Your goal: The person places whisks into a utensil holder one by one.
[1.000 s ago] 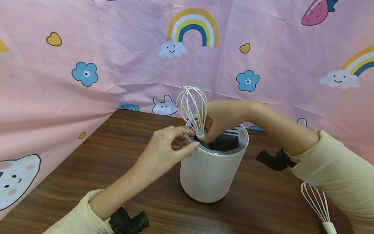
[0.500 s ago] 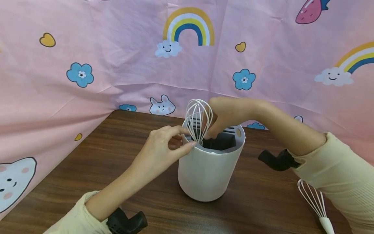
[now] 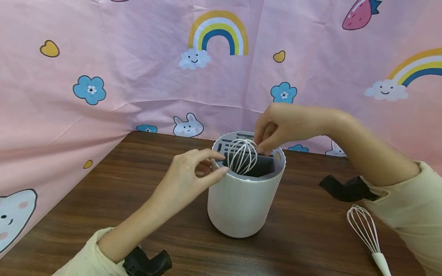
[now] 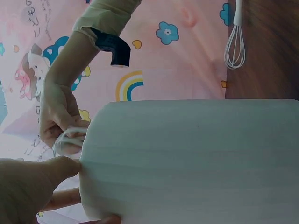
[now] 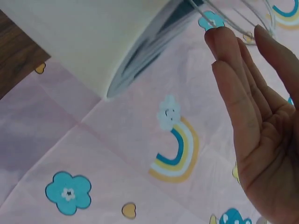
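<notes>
A white utensil holder (image 3: 241,207) stands on the table, its top rim tilted toward the head camera. Inside it sits a whisk (image 3: 241,156), handle hidden below the rim and white wire loops leaning in the front compartment. My left hand (image 3: 188,172) holds the holder's left rim, thumb at the front and fingers round the side. Over the holder's back right, my right hand (image 3: 281,124) has its fingertips beside the whisk's wires. In the right wrist view, thumb and fingers (image 5: 233,100) are apart and fairly straight near the wire loops (image 5: 238,18).
A second white whisk (image 3: 367,234) lies on the wooden table (image 3: 304,230) at the right, near the right sleeve. Grey slotted dividers (image 3: 226,147) fill the holder's back part. A pink patterned cloth (image 3: 148,57) hangs behind and left.
The whisk has gone down into the holder, so only its wires show. My right hand has left the handle and moved up and right. My left hand stays at the rim.
</notes>
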Demonstrator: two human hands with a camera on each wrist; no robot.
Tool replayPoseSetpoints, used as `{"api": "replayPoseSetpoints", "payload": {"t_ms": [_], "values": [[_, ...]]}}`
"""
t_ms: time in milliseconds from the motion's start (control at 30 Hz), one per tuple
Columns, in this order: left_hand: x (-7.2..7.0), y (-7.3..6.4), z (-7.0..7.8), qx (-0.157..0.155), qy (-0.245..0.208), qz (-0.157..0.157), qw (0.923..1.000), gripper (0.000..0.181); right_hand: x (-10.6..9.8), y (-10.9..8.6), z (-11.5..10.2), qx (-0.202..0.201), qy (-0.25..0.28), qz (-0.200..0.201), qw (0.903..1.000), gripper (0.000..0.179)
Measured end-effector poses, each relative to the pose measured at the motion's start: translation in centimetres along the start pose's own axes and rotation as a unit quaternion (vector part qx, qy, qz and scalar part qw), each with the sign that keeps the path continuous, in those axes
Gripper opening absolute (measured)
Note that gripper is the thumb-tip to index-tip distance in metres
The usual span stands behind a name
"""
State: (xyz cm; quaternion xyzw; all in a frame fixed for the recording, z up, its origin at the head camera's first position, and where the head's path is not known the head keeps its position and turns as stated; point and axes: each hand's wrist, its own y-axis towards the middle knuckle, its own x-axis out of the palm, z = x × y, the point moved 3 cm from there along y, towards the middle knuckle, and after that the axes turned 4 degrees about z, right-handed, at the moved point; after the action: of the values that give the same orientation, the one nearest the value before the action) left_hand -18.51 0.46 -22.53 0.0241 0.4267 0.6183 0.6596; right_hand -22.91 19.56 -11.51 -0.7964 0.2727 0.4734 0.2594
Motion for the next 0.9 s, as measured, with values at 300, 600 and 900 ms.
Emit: {"api": "replayPoseSetpoints", "payload": {"t_ms": [300, 600, 900], "values": [[0.1, -0.1, 0.0, 0.002, -0.002, 0.001, 1.0000, 0.024, -0.7, -3.6, 1.7, 0.050, -0.003, 0.030, 0.9983, 0.021], [0.0, 0.0, 0.0, 0.002, 0.005, -0.002, 1.0000, 0.024, 1.0, -8.6, 7.0, 0.138, 0.006, 0.026, 0.9901, 0.029], [0.0, 0.1, 0.1, 0.005, -0.004, -0.007, 1.0000, 0.023, 5.1, -14.3, 14.8, 0.207, 0.099, 0.012, 0.9732, 0.026]]}}
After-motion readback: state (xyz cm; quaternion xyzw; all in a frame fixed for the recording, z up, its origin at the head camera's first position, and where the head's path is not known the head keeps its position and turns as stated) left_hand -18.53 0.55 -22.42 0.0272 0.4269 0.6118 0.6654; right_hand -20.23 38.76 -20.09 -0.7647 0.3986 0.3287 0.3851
